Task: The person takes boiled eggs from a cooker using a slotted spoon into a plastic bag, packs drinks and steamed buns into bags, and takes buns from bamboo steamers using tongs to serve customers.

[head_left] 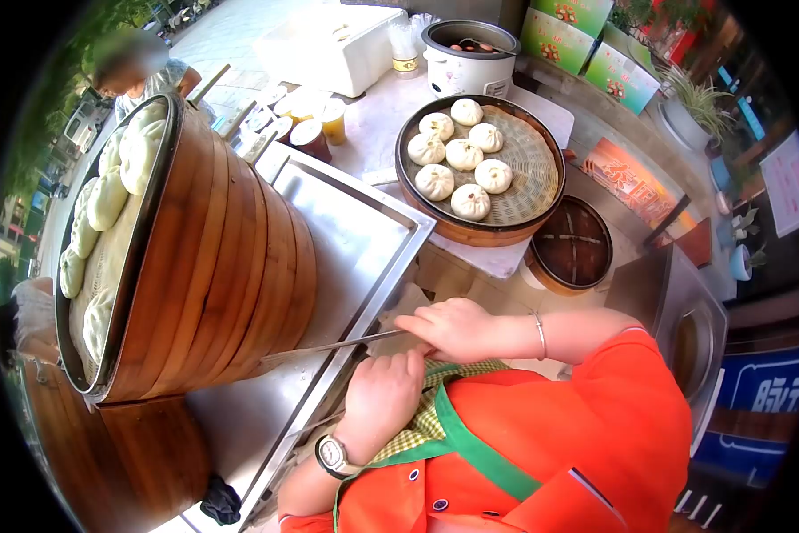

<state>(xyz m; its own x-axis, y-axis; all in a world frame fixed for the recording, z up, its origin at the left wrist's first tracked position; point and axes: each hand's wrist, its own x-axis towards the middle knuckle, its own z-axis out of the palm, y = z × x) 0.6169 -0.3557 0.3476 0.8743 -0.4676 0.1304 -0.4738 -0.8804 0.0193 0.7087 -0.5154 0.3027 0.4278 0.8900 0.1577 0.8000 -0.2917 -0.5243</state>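
My right hand (453, 329), with a bracelet at the wrist, is closed around the end of a long thin metal tool (333, 345). That tool reaches left across the metal tray edge towards a tall stack of bamboo steamers (230, 266). My left hand (383, 391), wearing a watch, is curled just below and touches the right fingers; what it grips is hidden. A second thin metal strip (315, 424) shows beside the left wrist. Pale green buns (108, 200) lie in the stack's top tier. Several white buns (464, 155) sit in a round steamer (479, 233) farther off.
A metal tray (341, 231) lies under the stack. Behind are cups (332, 120), a white foam box (328, 49) and a cooker (470, 67). A lidded round steamer (570, 244) stands right of centre. Another person (142, 80) is beyond the stack, at the upper left.
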